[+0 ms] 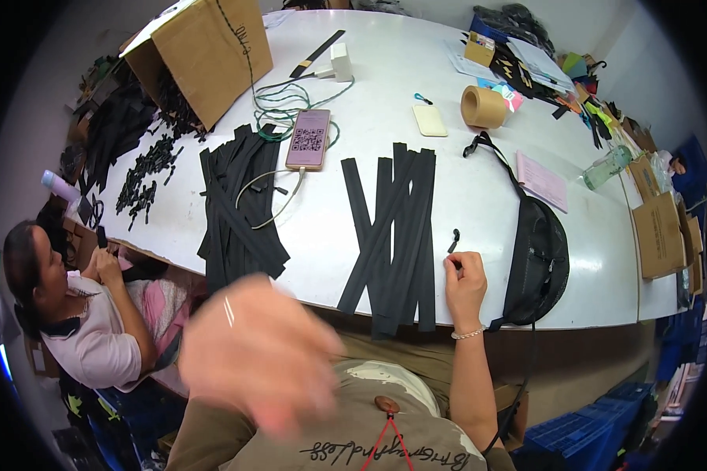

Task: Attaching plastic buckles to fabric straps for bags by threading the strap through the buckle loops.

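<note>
Now the right hand (465, 284) is seen resting at the near edge of the broad white oval table (416, 94), fingers curled around a small black clip-like piece (456, 266) pinched at the fingertips. A second small black piece (454, 239) is left lying on the tabletop just beyond it, at about 12 o'clock from the hand. Just beside the hand, at 9 o'clock, a fanned bundle of long flat black straps (395, 235) is laid across the table, its ends overhanging the near edge. The left hand (255, 353) is caught raised close to the camera, heavily blurred, fingers spread; whether anything is held there cannot be told. At 3 o'clock from the right hand a black fabric pouch with a strap (536, 259) is lying. Farther back, a pink smartphone (309, 139) on a cable, a brown roll of tape (483, 107) and an open brown cardboard box (204, 59) are seen. A seated co-worker (78, 306) is glimpsed at 9 o'clock.
</note>
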`<state>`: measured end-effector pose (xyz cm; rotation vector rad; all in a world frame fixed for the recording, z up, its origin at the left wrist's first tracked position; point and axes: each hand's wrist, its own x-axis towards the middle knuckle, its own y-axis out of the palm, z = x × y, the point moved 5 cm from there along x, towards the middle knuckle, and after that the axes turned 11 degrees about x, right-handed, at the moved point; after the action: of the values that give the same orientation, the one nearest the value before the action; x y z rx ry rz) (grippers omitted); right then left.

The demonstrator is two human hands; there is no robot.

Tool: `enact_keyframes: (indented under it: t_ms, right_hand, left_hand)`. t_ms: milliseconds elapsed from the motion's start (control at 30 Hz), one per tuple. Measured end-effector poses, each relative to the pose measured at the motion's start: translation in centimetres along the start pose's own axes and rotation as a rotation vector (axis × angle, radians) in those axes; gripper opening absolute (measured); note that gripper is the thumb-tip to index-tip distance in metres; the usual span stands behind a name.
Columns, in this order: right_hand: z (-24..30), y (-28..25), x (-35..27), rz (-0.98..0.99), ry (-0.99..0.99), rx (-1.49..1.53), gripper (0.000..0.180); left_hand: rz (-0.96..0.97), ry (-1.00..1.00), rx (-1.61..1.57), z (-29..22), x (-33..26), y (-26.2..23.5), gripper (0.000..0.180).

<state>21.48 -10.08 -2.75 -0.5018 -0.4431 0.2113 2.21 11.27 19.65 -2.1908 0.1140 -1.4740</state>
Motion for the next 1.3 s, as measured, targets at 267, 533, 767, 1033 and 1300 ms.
enact_keyframes:
  t_ms: [267,533,767,1033,1300]
  right_hand:
    - [-0.2,-0.2,-0.4,-0.029,-0.037,0.016,0.006]
    - [-0.3,-0.2,-0.4,-0.03,-0.018,0.034,0.005]
    - [-0.6,-0.6,-0.4,-0.047,-0.024,0.022,0.004]
    - [-0.6,-0.6,-0.1,-0.063,-0.01,0.044,0.004]
    - [-0.5,-0.5,-0.1,-0.057,-0.003,0.074,0.005]
  left_hand:
    - [-0.347,-0.075,0.168,-4.5,5.1,2.9,0.011]
    - [-0.259,-0.208,0.347,-3.1,5.3,3.7,0.006]
    - [-0.103,-0.64,0.429,14.3,0.3,8.8,0.007]
    - [0.317,-1.315,0.856,28.4,-9.3,13.0,0.031]
    - [0.138,-1.334,0.653,27.0,-10.6,11.5,0.03]
